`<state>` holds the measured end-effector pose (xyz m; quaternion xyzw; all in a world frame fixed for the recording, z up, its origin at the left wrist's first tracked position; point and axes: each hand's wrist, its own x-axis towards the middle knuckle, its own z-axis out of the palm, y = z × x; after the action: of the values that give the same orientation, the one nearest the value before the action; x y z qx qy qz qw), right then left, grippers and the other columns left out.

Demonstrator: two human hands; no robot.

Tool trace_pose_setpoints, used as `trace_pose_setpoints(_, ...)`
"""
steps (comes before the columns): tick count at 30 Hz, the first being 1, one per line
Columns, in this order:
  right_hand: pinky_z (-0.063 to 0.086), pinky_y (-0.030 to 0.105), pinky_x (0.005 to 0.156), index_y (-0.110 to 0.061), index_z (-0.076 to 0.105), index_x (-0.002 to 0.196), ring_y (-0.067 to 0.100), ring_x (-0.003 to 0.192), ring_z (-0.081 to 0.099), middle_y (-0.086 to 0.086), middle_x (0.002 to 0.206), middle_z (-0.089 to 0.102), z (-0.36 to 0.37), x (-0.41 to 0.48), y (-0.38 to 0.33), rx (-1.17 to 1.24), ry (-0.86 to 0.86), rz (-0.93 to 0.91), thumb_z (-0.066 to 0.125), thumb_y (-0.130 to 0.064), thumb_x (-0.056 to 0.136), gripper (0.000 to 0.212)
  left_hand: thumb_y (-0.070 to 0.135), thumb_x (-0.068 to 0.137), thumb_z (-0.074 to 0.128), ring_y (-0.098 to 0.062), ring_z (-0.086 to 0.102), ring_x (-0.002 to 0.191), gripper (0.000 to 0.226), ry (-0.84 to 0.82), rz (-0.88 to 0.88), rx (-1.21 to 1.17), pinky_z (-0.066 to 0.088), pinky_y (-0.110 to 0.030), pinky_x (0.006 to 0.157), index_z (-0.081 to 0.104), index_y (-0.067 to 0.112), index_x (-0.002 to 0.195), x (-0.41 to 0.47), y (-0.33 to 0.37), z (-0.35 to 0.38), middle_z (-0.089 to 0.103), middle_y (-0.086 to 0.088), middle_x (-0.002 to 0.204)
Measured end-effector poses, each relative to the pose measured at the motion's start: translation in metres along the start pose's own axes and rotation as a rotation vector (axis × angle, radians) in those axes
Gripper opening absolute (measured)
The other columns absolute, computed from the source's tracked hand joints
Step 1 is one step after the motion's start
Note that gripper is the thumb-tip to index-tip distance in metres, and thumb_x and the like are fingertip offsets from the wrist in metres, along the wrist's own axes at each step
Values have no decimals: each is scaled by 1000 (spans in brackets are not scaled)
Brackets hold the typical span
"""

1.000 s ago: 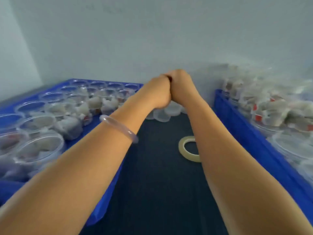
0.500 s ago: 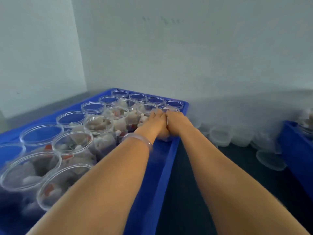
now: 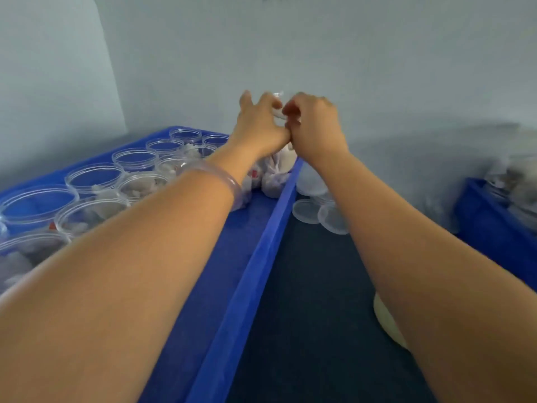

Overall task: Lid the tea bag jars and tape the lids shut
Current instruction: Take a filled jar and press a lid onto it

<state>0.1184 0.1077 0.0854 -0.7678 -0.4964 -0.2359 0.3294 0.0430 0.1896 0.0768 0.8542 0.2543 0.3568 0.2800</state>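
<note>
Where hands point(image 3: 261, 126) point(image 3: 315, 126) meet, jar point(image 3: 277, 170) gripped between

Left hand point(image 3: 258, 125) and right hand point(image 3: 315, 125) grip one jar point(image 3: 278, 114)

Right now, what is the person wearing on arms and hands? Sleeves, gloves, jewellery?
No sleeves or gloves in view. A clear, translucent bangle circles the left wrist; nothing shows on the right wrist. The left hand and right hand are too blurred to rule out rings.

clear item point(image 3: 278, 113) mostly hidden | tape roll point(image 3: 385, 318) half behind forearm point(image 3: 421, 271) | right jars point(image 3: 514, 181) blurred
</note>
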Motion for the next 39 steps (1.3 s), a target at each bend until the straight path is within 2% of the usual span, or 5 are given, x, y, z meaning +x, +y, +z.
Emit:
trace_pose_setpoints(18, 52, 37, 66, -13, 70, 74, 23, 71, 61, 1, 70, 68, -61, -177, 84, 87, -245, 169, 54, -9, 77, 17, 31, 96, 43, -6, 57, 80, 13, 205, -218, -646, 35, -2, 60, 54, 24, 94, -118, 34, 165, 63, 6, 88)
trace_pose_setpoints(22, 52, 22, 83, -18, 71, 100, 9, 91, 64, 2, 105, 71, -58, -167, 151, 282, 57, 653, 54, -14, 88, 21, 24, 97, 44, -4, 64, 86, 16, 188, -178, -792, 47, -18, 77, 55, 30, 87, -118, 27, 166, 66, 9, 89)
trace_pose_setpoints(27, 38, 44, 98, -6, 35, 142, 39, 128, 33, 22, 143, 36, -38, -184, 244, -342, -487, 1052, 50, -52, 93, 69, 21, 95, 45, -1, 64, 90, 17, 166, -73, -794, 52, -21, 79, 58, 30, 91, -126, 20, 171, 66, 11, 92)
trace_pose_setpoints(34, 48, 38, 89, -18, 59, 91, 25, 106, 52, 11, 123, 48, -47, -178, 210, -143, -507, 742, 76, -39, 76, 32, 34, 86, 43, -4, 62, 94, 21, 103, -127, -765, 48, -18, 78, 61, 27, 96, -126, 14, 171, 65, 12, 96)
trace_pose_setpoints(39, 34, 20, 88, -28, 34, 139, 6, 116, 40, -5, 134, 39, -97, -158, 146, 40, -666, 349, 88, -37, 58, 97, 35, 97, 37, -13, 65, 92, 35, 26, -252, -805, 48, -34, 85, 66, 14, 98, -136, 17, 168, 70, 1, 95)
